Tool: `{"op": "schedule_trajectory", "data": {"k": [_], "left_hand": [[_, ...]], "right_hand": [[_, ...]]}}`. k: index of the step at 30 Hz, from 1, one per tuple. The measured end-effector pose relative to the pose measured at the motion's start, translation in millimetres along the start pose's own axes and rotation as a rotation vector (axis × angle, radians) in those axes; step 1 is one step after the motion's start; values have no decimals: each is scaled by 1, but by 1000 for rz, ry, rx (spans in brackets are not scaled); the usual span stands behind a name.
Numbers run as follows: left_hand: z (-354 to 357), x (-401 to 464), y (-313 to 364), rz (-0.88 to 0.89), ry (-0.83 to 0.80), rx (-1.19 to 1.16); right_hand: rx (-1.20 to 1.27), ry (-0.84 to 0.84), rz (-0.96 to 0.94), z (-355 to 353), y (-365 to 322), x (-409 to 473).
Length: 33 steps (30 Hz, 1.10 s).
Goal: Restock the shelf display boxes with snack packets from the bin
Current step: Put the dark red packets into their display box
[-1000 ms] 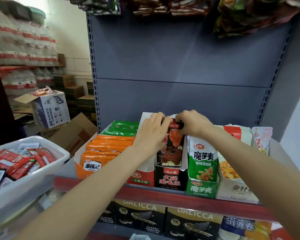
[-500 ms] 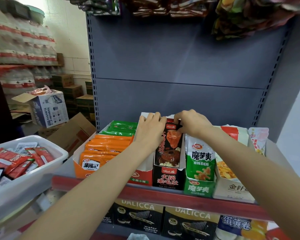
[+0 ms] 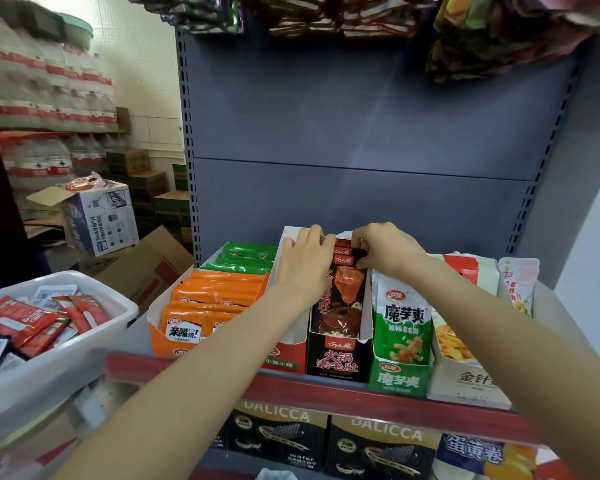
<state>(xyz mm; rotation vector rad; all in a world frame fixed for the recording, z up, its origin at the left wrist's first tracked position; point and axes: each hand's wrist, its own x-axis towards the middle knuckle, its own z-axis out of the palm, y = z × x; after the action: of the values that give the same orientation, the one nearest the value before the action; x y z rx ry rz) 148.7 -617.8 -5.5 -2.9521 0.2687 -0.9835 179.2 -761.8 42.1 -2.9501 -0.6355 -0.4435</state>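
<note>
Mid-step: seating dark packets (image 3: 346, 271) in the black box (image 3: 336, 355) at the shelf's (image 3: 378, 389) front edge. Left hand (image 3: 303, 263) flat on the packets' left side, fingers fairly straight, steadying against the white box wall. Right hand (image 3: 385, 249) at the packet tops, fingers curled and pinching them. Next, by judgement: pushing the stack down and square, then reaching back to the bin (image 3: 94, 341) at far left for more. Bin: red packets (image 3: 32, 320) and some white ones, loosely heaped. Orange box (image 3: 163, 337) toward the shelf's left end: orange packets in front, green behind. Green box (image 3: 400, 379) right of the black one: green-and-white packets, upright. Beyond it, a white box (image 3: 468, 386) with yellow snacks.
</note>
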Motion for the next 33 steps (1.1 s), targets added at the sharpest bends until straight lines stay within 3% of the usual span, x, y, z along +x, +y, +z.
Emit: {"op": "schedule_trajectory", "data": {"k": [4, 8, 15, 23, 28, 33], "left_hand": [[-6, -2, -5, -10, -1, -118], [-21, -11, -17, -65, 69, -293], [-54, -59, -76, -238, 108, -602], [-79, -162, -209, -587, 149, -579], [-77, -220, -306, -827, 100, -413], [-69, -259, -371, -839, -65, -228]], "right_hand": [[16, 13, 10, -3, 0, -2], [96, 153, -17, -9, -11, -12], [375, 218, -179, 2, -92, -29], [611, 87, -343, 49, -250, -6], [619, -45, -380, 94, -343, 20], [540, -194, -482, 143, -405, 51]]}}
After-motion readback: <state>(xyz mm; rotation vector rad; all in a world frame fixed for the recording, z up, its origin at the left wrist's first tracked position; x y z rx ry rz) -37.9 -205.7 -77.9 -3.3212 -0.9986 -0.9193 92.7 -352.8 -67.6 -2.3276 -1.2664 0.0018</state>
